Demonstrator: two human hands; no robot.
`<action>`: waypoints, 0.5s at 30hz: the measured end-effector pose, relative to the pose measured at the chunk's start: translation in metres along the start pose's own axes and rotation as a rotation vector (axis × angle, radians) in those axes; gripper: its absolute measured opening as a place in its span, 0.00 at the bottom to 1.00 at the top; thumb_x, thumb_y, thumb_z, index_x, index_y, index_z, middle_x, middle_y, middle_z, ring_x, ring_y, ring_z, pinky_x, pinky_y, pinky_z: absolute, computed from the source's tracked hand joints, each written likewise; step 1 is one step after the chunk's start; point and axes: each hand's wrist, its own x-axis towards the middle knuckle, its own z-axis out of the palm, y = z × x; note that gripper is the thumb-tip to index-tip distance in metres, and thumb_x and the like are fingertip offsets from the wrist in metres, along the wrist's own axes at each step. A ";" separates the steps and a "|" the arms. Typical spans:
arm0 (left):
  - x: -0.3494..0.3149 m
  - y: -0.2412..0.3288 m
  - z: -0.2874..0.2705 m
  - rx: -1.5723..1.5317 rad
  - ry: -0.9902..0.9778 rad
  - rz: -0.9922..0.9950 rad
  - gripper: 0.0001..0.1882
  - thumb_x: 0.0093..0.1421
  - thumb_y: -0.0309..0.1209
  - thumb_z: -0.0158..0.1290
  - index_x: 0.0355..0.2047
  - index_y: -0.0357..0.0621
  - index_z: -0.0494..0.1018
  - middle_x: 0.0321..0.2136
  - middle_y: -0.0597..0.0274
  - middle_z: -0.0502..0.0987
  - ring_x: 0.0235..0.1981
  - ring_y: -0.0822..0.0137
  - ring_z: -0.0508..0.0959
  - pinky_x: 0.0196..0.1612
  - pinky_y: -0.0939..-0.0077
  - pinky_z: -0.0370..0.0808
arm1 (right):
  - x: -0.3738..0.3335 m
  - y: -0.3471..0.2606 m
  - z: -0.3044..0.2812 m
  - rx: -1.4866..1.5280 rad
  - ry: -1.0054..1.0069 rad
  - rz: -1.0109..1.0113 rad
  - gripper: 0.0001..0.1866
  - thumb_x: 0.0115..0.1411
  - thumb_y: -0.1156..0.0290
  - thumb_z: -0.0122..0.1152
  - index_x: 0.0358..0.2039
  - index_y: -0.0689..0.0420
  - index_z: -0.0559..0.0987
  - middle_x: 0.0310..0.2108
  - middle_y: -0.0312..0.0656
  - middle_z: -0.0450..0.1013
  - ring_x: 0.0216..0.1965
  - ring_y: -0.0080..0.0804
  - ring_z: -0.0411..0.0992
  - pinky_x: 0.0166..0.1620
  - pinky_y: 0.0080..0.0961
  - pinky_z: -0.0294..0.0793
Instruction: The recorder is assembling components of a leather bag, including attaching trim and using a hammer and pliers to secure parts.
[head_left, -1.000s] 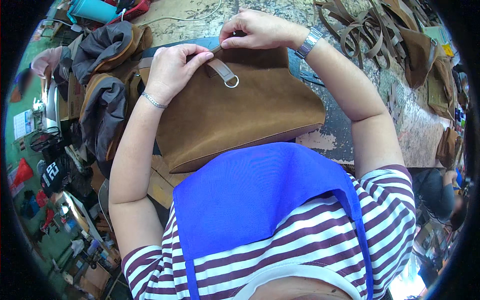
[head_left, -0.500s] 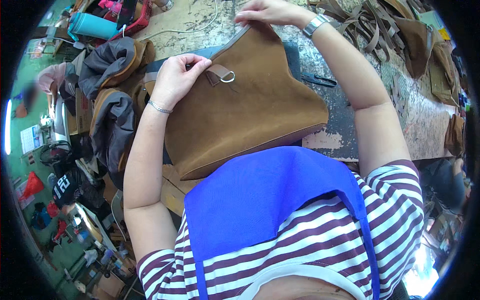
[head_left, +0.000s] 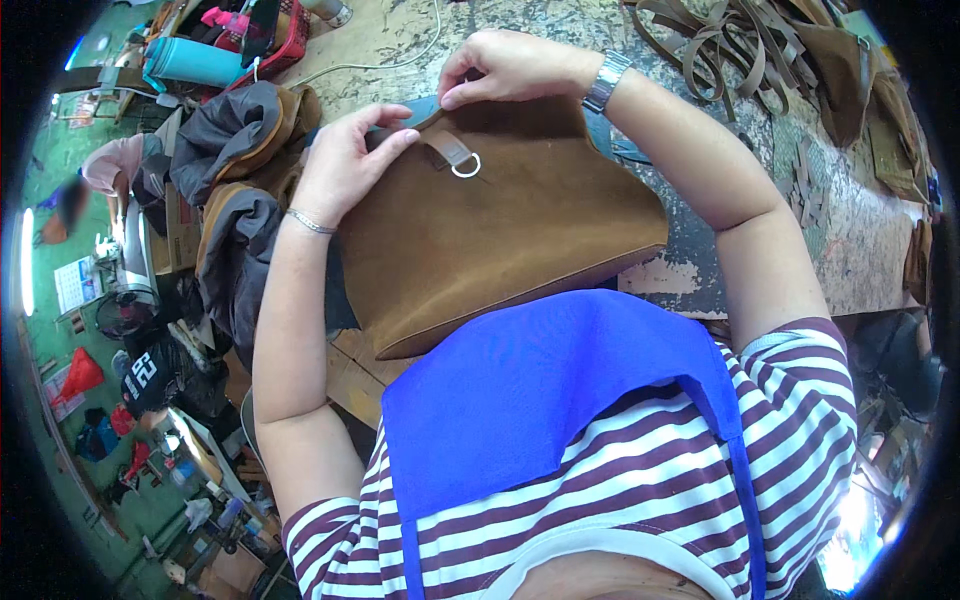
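Note:
A brown suede-like bag [head_left: 510,245] lies across the table in front of me, its stitched bottom edge towards my blue apron. Near the middle of its far edge sits a small leather tab [head_left: 447,148] with a metal D-ring [head_left: 466,166]. My left hand [head_left: 352,162] pinches that edge just left of the tab, thumb on the near side. On the tab's other side, my right hand [head_left: 515,68] is closed on the same edge, thumb and fingertips together. The two hands are close, with the tab's top end between them.
Grey-lined brown bags [head_left: 228,130] are piled at the left. Beyond them are a turquoise bottle [head_left: 198,62] and a red basket [head_left: 291,48]. Brown straps [head_left: 725,50] and leather pieces [head_left: 842,95] lie far right. A dark tool [head_left: 630,152] is partly behind my right forearm.
My right hand has come left and nearer along the bag's far edge, from its right corner to beside the tab. My left hand still pinches the edge near the same place.

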 end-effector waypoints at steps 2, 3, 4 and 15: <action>-0.004 -0.002 -0.010 0.061 0.006 0.037 0.13 0.56 0.36 0.59 0.38 0.41 0.79 0.31 0.54 0.81 0.32 0.64 0.81 0.38 0.74 0.75 | -0.002 0.005 0.002 -0.012 0.000 0.001 0.13 0.59 0.61 0.59 0.36 0.57 0.81 0.29 0.44 0.78 0.32 0.34 0.75 0.40 0.29 0.72; -0.005 -0.001 -0.013 0.061 0.009 0.030 0.13 0.56 0.36 0.59 0.38 0.41 0.79 0.31 0.54 0.81 0.32 0.64 0.81 0.38 0.74 0.75 | -0.001 0.001 0.002 -0.029 -0.001 0.004 0.13 0.59 0.61 0.59 0.36 0.57 0.81 0.29 0.44 0.77 0.32 0.34 0.75 0.40 0.29 0.72; -0.006 -0.001 -0.015 0.127 -0.006 0.096 0.13 0.56 0.36 0.59 0.37 0.41 0.79 0.32 0.53 0.80 0.33 0.62 0.81 0.38 0.73 0.75 | -0.001 -0.002 0.002 -0.071 0.008 -0.029 0.13 0.59 0.61 0.60 0.36 0.57 0.81 0.29 0.44 0.77 0.32 0.36 0.75 0.39 0.30 0.72; -0.008 0.002 -0.013 0.361 -0.004 0.272 0.10 0.57 0.33 0.57 0.33 0.38 0.79 0.29 0.52 0.80 0.31 0.57 0.80 0.36 0.72 0.74 | 0.003 -0.015 0.017 -0.100 0.029 -0.049 0.14 0.58 0.59 0.61 0.36 0.56 0.82 0.28 0.44 0.78 0.30 0.37 0.75 0.35 0.32 0.72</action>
